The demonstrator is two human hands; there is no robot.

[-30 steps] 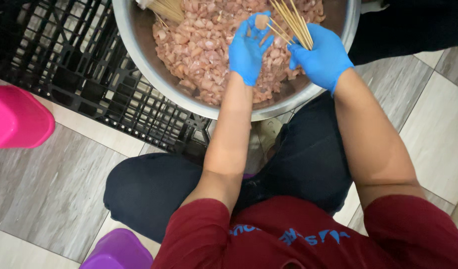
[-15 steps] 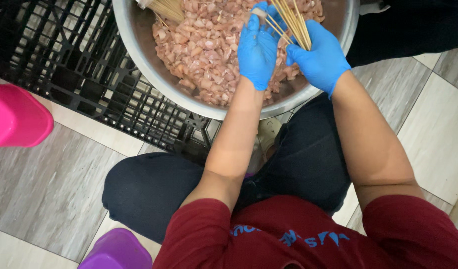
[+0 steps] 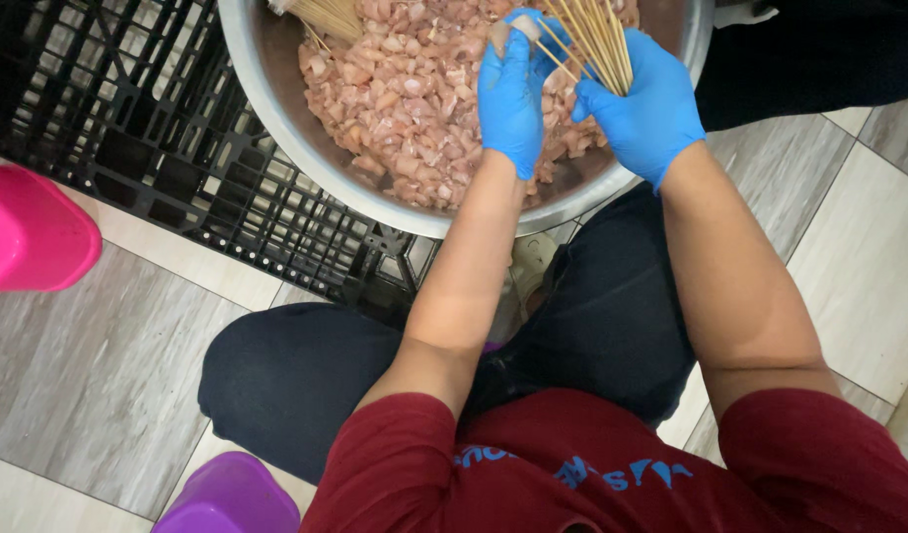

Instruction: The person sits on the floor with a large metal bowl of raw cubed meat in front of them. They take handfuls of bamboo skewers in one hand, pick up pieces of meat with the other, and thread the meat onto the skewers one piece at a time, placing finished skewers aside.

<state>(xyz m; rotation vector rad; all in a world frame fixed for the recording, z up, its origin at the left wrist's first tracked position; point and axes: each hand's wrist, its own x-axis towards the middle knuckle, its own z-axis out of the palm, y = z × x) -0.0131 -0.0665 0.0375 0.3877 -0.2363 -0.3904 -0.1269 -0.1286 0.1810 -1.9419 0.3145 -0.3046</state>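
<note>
A big steel bowl (image 3: 276, 118) full of raw chicken pieces (image 3: 405, 89) rests on a black plastic crate (image 3: 128, 148). My right hand (image 3: 643, 109), in a blue glove, grips a bundle of wooden skewers (image 3: 597, 39) over the bowl's right side. My left hand (image 3: 513, 94), also gloved in blue, pinches a piece of chicken (image 3: 513, 32) against the tip of one skewer. More skewers (image 3: 321, 15) lie in the bowl at its far left rim.
A pink plastic stool (image 3: 30, 232) stands at the left and a purple one (image 3: 227, 494) sits under me. My dark-trousered knees (image 3: 296, 375) bend below the bowl on a grey tiled floor (image 3: 89, 365).
My left hand has lifted from the meat pile with a piece of chicken and brought it up to the skewer tips. The right hand has hardly moved.
</note>
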